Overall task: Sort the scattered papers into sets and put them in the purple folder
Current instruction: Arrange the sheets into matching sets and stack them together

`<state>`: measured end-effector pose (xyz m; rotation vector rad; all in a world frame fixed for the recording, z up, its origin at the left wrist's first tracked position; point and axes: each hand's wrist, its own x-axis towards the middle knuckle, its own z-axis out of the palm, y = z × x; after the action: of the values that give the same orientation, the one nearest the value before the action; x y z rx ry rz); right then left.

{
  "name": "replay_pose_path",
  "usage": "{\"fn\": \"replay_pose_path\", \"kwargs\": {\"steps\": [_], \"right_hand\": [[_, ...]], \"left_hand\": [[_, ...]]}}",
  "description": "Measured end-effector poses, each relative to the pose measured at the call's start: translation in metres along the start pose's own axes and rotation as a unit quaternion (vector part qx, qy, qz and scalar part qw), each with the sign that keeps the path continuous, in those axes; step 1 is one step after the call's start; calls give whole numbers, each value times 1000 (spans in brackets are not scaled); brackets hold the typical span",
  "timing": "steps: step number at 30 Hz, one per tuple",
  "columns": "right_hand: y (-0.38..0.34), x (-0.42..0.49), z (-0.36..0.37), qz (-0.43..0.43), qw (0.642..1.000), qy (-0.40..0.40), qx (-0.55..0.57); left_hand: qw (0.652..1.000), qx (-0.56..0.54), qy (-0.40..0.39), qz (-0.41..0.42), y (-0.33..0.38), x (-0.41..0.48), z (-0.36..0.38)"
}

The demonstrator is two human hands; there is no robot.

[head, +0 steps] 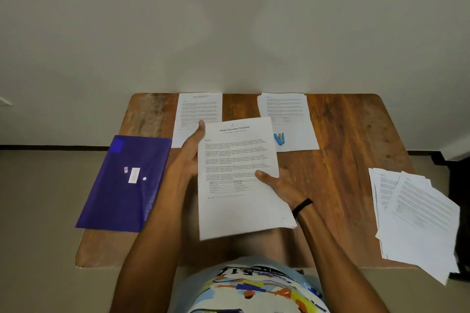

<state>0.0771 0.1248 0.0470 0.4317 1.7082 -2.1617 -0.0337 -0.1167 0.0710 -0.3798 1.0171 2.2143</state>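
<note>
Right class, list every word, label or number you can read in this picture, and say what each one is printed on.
"Sample Education Transcript": heading on the top sheet of the held stack.
Handwritten mark above it: unclear.
Body text on every sheet: too small to read.
Stickers on the purple folder: blurred.
Shirt print: unreadable.

A plain off-white wall (229,20) rises behind a reddish wooden table (348,134) set against it. A dark skirting strip (50,146) meets the beige floor (38,211). The light is soft.
</note>
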Motion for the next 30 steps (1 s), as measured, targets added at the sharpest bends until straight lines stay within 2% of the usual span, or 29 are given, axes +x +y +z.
{"fn": "replay_pose_path", "kwargs": {"steps": [4,6,9,11,13,15,17,19,22,25,27,30], "right_hand": [[9,6,-2,-7,999,32,-6],[19,12,-2,-4,999,44,-17],[30,21,-1,16,998,42,-35],[30,30,-4,39,996,25,-72],[27,43,-13,65,992,4,-107],[25,69,-29,72,986,37,-147],[29,110,-52,72,953,120,-270],[29,150,-72,68,898,182,-395],[23,200,-93,82,871,246,-417],[26,239,-106,96,828,265,-485],[30,256,-112,101,804,275,-517],[37,268,-116,101,792,280,-533]], "left_hand": [[988,148,34,-9,-15,6,-15],[972,217,89,4,-21,9,-10],[935,282,203,71,-28,21,-1],[916,316,219,117,-30,27,2],[876,391,235,156,-28,30,7],[827,463,253,195,-25,32,14],[780,521,272,215,-25,33,23],[747,555,291,220,-26,36,27],[709,588,306,241,-29,46,25],[665,624,327,249,-32,55,24],[666,625,325,246,-33,58,26],[669,624,326,239,-32,60,27]]}}
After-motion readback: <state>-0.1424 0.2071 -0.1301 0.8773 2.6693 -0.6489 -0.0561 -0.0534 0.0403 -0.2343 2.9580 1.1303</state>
